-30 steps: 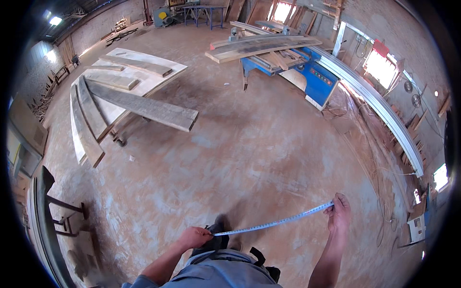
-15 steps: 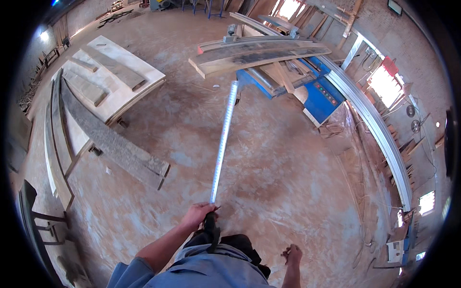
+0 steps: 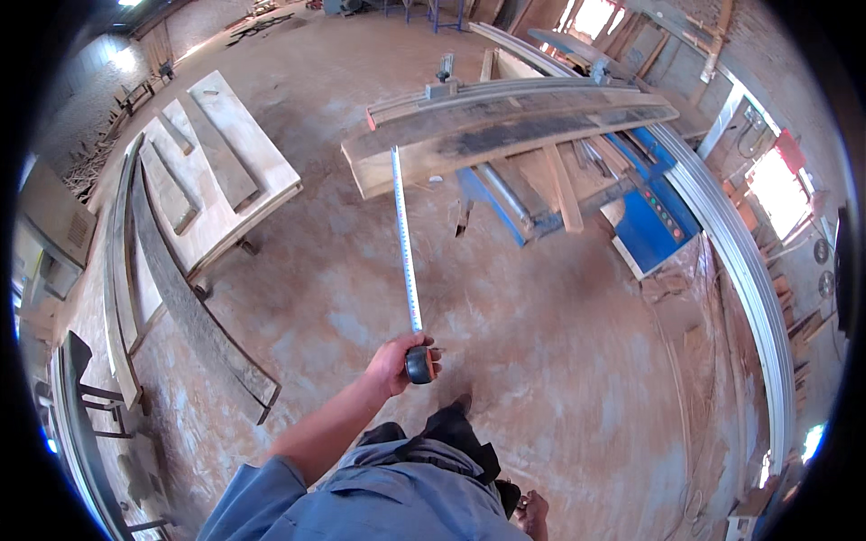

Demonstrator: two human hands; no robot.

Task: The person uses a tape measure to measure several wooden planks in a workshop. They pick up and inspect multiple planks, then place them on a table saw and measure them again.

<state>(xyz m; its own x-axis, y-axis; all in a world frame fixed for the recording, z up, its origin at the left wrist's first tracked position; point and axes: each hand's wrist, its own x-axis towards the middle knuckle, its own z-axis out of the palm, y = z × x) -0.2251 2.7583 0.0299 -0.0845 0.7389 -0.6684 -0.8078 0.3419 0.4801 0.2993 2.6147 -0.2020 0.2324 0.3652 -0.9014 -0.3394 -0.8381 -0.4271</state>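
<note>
My left hand [image 3: 397,362] is closed round a black and orange tape measure [image 3: 419,368], held out in front of my body. Its long pale blade [image 3: 404,239] runs forward from the case. The far tip of the blade overlaps the left end of a thick wooden plank [image 3: 469,144] on the blue saw; whether they touch I cannot tell. Low at the picture's bottom, beside my hip, hangs my right hand [image 3: 532,516]. Its fingers are curled, and what may be in them is too small to make out.
The blue sliding table saw [image 3: 657,224] has a long metal rail [image 3: 762,307] curving down the right. Left stands a low stack of pale sheets [image 3: 281,180] bearing several boards. A long grey board [image 3: 203,325] juts toward me. A dark chair-like frame [image 3: 77,397] is at lower left.
I have come closer to the saw. My left hand has moved forward, showing the tape case, and the blade has swung left onto the plank's end. My right hand has dropped lower.
</note>
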